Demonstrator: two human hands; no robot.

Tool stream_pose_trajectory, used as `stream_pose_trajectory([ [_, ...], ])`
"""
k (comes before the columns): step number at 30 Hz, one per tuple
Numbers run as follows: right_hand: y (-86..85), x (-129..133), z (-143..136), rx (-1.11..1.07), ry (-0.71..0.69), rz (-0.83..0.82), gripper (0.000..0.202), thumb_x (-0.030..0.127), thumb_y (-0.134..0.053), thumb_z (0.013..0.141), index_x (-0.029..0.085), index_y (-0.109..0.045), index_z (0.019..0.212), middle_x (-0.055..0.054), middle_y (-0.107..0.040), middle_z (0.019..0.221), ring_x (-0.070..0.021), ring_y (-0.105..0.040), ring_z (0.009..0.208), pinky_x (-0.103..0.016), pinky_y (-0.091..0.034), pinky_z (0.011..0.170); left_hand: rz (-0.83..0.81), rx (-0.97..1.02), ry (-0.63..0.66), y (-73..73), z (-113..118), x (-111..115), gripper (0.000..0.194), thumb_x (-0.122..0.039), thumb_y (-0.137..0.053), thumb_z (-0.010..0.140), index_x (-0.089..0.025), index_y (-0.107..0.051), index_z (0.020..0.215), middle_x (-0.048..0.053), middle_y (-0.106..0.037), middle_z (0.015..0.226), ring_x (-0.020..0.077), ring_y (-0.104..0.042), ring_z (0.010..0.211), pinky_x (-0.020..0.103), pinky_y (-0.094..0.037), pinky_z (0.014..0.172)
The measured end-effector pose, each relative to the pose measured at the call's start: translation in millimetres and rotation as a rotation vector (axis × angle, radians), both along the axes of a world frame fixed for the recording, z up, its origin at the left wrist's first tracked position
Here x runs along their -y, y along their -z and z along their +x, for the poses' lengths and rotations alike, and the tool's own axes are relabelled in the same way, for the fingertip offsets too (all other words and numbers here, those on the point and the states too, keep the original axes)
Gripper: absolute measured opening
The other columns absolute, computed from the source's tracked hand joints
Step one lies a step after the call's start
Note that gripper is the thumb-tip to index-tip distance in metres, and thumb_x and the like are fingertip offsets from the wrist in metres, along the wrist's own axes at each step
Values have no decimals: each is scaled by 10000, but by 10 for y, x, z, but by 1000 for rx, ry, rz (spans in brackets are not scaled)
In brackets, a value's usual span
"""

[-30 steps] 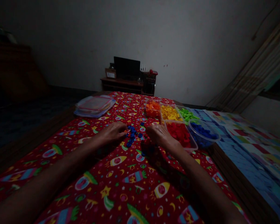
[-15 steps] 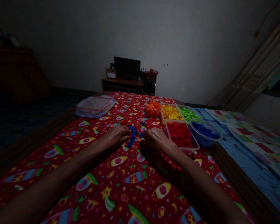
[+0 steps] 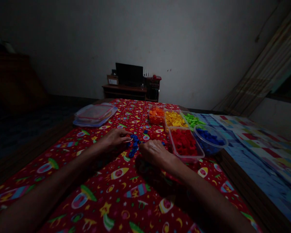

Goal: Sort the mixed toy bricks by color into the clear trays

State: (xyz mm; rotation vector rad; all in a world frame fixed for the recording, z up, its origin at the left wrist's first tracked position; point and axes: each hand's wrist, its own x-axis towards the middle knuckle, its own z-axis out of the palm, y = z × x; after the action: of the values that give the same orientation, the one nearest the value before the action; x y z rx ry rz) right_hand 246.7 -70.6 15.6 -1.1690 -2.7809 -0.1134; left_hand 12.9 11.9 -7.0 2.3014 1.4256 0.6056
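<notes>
Several small blue pieces (image 3: 134, 145) form a cluster on the red patterned cloth (image 3: 121, 194). At the cluster's left edge is my left hand (image 3: 116, 138), its thumb and fingers apart beside the pieces. My right hand (image 3: 153, 151) is closed at the right side of the cluster; its fingertips are hidden, so what they hold cannot be made out. A single blue piece (image 3: 145, 131) lies just beyond, and another (image 3: 163, 143) lies right of my right hand.
At the right stand containers of orange (image 3: 156, 116), yellow (image 3: 176, 119), green (image 3: 193, 120), red (image 3: 184, 142) and blue pieces (image 3: 210, 137). Stacked lids (image 3: 95, 114) lie at the back left. A monitor (image 3: 129, 74) stands beyond the table.
The view has shifted slightly. My left hand's fingers have spread a little and drawn off the cluster. My right hand has moved nearer to it, uncovering a blue piece on its right.
</notes>
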Motion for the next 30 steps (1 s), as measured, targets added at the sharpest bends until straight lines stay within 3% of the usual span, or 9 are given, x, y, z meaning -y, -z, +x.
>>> stream_pose_trajectory([
  [3, 46, 148, -129, -24, -133, 5, 109, 167, -478, 918, 176, -579, 879, -33, -590, 735, -142, -471, 627, -270, -310, 608, 33, 53, -22, -150, 138, -196, 485, -470, -585, 736, -170, -700, 1099, 39, -726, 862, 205, -639, 755, 267, -478, 672],
  [7, 126, 284, -189, -49, -287, 34, 100, 189, -472, 936, 173, -557, 885, -31, -595, 796, -157, -499, 706, -286, -341, 651, 117, 5, -14, -454, 578, -563, 374, -368, -648, 707, -163, -706, 1014, 14, -693, 763, 169, -614, 691, 243, -458, 636],
  [12, 178, 286, -172, -11, -276, 41, 84, 207, -491, 935, 158, -558, 923, -45, -600, 841, -162, -505, 720, -298, -374, 670, 188, 27, -162, -788, 1221, -1079, 211, -244, -707, 702, -111, -708, 866, 40, -682, 744, 152, -609, 659, 230, -445, 617],
  [16, 175, 231, -145, -57, -253, 65, 89, 205, -485, 934, 159, -561, 937, -53, -595, 847, -169, -522, 751, -303, -399, 705, 196, 52, -246, -822, 1440, -1379, 284, -295, -649, 789, -64, -695, 948, 106, -695, 792, 180, -639, 667, 260, -478, 630],
  [19, 164, 183, -112, -59, -231, 66, 77, 202, -504, 920, 162, -566, 942, -48, -600, 843, -170, -532, 755, -293, -397, 695, 235, 49, -296, -760, 1387, -1438, 336, -284, -537, 851, -51, -670, 1054, 164, -703, 932, 231, -661, 812, 308, -501, 733],
  [23, 131, 122, -59, -86, -203, 63, 80, 195, -511, 915, 161, -571, 955, -46, -613, 853, -166, -526, 760, -282, -376, 687, 262, -4, -271, -657, 1098, -1288, 365, -231, -476, 828, -98, -674, 1103, 154, -689, 1110, 278, -612, 1052, 353, -459, 903],
  [27, 52, 43, 11, -96, -128, 28, 123, 174, -464, 934, 161, -585, 915, -57, -621, 856, -157, -508, 735, -276, -336, 648, 193, -66, -205, -495, 605, -1002, 345, -261, -505, 754, -135, -730, 983, 100, -735, 1018, 269, -650, 980, 324, -478, 879],
  [30, -5, -54, 70, -93, -16, 35, 187, 164, -421, 937, 157, -608, 930, -68, -625, 826, -155, -499, 699, -275, -294, 608, 76, -89, -105, -278, 190, -786, 378, -386, -516, 736, -172, -734, 960, 71, -743, 1007, 254, -662, 934, 306, -494, 843],
])
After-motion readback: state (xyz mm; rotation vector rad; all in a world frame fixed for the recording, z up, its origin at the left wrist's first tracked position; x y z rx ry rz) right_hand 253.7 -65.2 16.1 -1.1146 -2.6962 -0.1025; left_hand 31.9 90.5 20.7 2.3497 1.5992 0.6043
